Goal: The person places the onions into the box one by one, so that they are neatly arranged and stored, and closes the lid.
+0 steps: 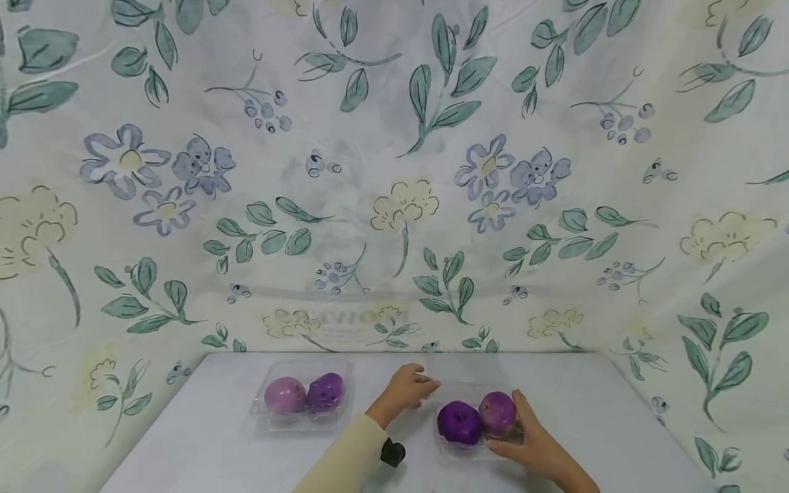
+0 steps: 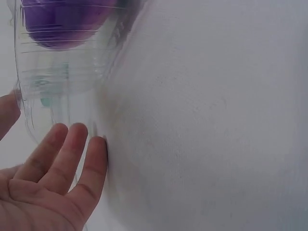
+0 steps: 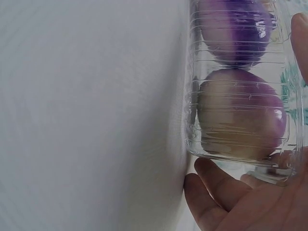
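Observation:
A clear plastic box (image 1: 453, 452) with its lid (image 1: 468, 366) folded back stands on the right half of the table. Inside sit a dark purple round fruit or vegetable (image 1: 459, 422) with a dimple and a pinkish-purple one (image 1: 496, 413). My right hand (image 1: 533, 441) grips the box's right end, thumb at the near side and fingers behind. In the right wrist view, some fingers (image 3: 224, 185) curl below that end. At the back left corner of the box, my left hand (image 1: 403, 392) reaches in with loosely extended fingers (image 2: 65, 156), fingertips right beside the clear plastic.
Another clear plastic box (image 1: 265, 421) on the left contains a pink round piece (image 1: 285, 396) and a purple one (image 1: 324, 392). A small black object (image 1: 392, 452) is by my left sleeve (image 1: 345, 455). Floral cloth (image 1: 394, 274) rises behind the white table (image 1: 185, 438).

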Demonstrator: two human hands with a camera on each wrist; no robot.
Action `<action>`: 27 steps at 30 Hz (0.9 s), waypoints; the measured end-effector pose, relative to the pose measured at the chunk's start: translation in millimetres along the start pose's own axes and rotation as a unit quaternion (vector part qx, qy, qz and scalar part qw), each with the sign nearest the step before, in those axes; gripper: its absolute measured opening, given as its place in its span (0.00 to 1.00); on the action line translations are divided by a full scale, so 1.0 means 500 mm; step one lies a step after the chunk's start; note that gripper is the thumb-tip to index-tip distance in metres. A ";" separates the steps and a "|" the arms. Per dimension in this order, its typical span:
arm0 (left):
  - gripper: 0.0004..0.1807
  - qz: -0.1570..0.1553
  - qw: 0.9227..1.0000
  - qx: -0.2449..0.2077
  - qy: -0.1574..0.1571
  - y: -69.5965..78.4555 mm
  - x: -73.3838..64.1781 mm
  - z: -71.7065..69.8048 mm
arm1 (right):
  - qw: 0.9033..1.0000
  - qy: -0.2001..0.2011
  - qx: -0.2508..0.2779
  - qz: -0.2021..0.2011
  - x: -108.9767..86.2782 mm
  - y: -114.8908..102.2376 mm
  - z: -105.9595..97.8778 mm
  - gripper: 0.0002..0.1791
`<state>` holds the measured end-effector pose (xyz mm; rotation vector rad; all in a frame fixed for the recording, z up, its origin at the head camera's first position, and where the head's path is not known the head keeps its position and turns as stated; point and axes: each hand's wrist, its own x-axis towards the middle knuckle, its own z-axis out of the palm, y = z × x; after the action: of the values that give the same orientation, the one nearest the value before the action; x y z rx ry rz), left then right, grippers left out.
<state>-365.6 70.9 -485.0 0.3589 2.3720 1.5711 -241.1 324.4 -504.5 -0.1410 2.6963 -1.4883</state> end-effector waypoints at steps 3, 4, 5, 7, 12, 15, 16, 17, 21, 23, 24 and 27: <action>0.35 -0.008 1.000 -0.015 -0.014 -0.004 0.001 0.003 | 1.000 -0.001 -0.002 0.006 0.001 0.006 0.001 0.67; 0.34 -0.010 1.000 -0.019 -0.018 -0.005 0.001 0.004 | 1.000 -0.001 -0.001 0.008 0.001 0.007 0.002 0.67; 0.33 -0.010 0.999 -0.022 -0.021 -0.006 0.001 0.005 | 1.000 -0.001 -0.001 0.010 0.001 0.008 0.003 0.67; 0.32 -0.001 0.999 -0.026 -0.019 -0.006 0.000 0.005 | 1.000 -0.002 0.000 0.011 0.000 0.009 0.005 0.67; 0.27 0.076 0.997 0.013 0.008 -0.001 -0.003 0.001 | 1.000 0.001 -0.001 0.006 0.001 0.005 0.010 0.67; 0.28 0.128 0.990 0.055 0.026 0.003 -0.003 0.000 | 1.000 0.004 -0.006 0.006 0.002 0.003 0.010 0.67; 0.28 0.141 0.988 0.062 0.028 0.004 -0.003 0.000 | 1.000 0.005 -0.008 0.007 0.002 0.003 0.009 0.67; 0.29 0.150 0.986 0.070 0.029 0.005 -0.003 0.000 | 1.000 0.006 -0.009 0.008 0.003 0.003 0.009 0.67; 0.25 0.172 0.981 0.082 0.025 0.012 -0.008 0.000 | 1.000 0.003 -0.014 0.012 0.003 0.005 0.007 0.66; 0.21 0.179 0.980 0.086 0.023 0.016 -0.013 0.002 | 1.000 -0.001 -0.017 0.013 0.004 0.007 0.005 0.67; 0.20 0.182 0.979 0.089 0.021 0.018 -0.015 0.003 | 1.000 -0.002 -0.019 0.013 0.004 0.007 0.004 0.67; 0.18 0.191 0.977 0.090 0.010 0.026 -0.022 0.007 | 1.000 0.000 -0.021 0.011 0.005 0.006 0.000 0.67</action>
<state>-353.5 75.2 -473.3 0.8889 2.5815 1.5102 -243.5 325.7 -507.1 -0.1140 2.7206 -1.4257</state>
